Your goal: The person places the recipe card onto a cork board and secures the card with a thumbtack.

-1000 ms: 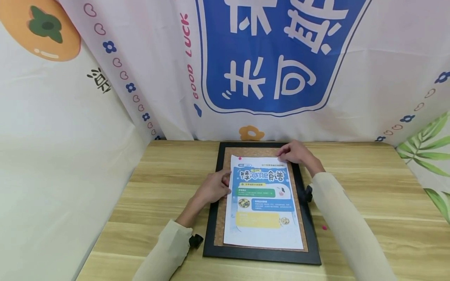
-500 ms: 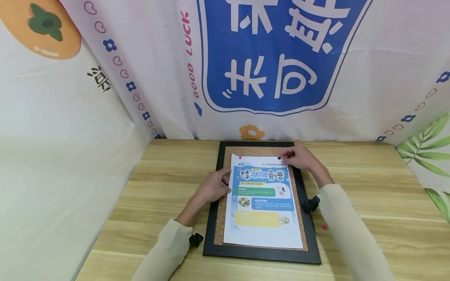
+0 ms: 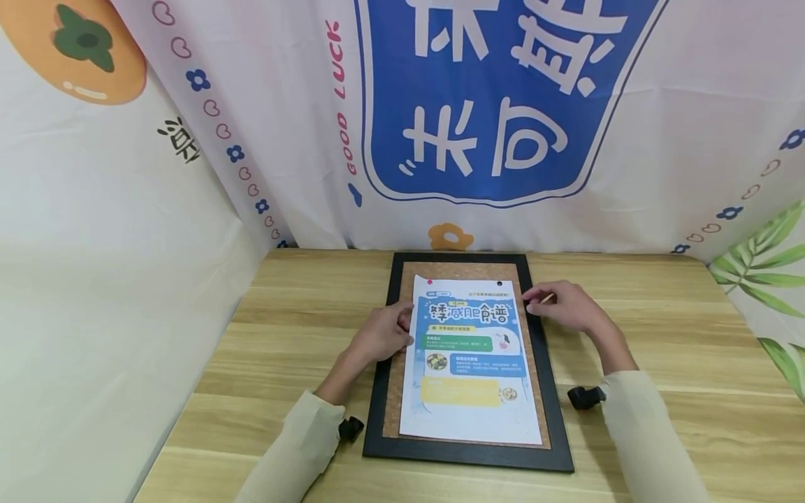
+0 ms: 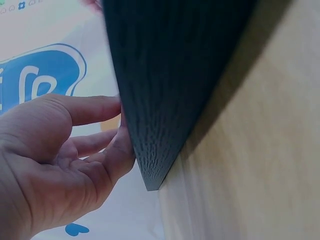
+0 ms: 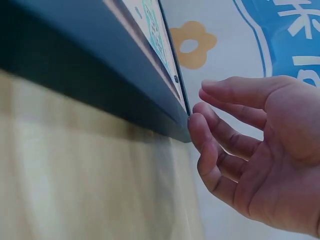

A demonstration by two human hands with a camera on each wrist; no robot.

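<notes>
A printed paper poster [image 3: 468, 423] lies on a cork board [image 3: 459, 270] with a black frame [image 3: 468, 453]. Its top left corner bears a pink pushpin [image 3: 430, 282], its top right corner a black pushpin [image 3: 499, 283]. My left hand [image 3: 385, 332] rests at the paper's left edge, fingertips on the paper and the board. In the left wrist view its thumb and fingers are loosely bent beside the frame's side. My right hand [image 3: 566, 305] hovers by the frame's right side, fingers loosely curled. Nothing shows between those fingers [image 5: 215, 125] in the right wrist view.
The board lies on a wood-grain table [image 3: 302, 307], near its back edge. A printed cloth [image 3: 302, 175] hangs right behind the table, and white cloth [image 3: 113, 279] covers the left side.
My right hand has let go at the poster's top right corner and moved right and toward me. The black pushpin there is uncovered. The loose pink pin on the table is now hidden.
</notes>
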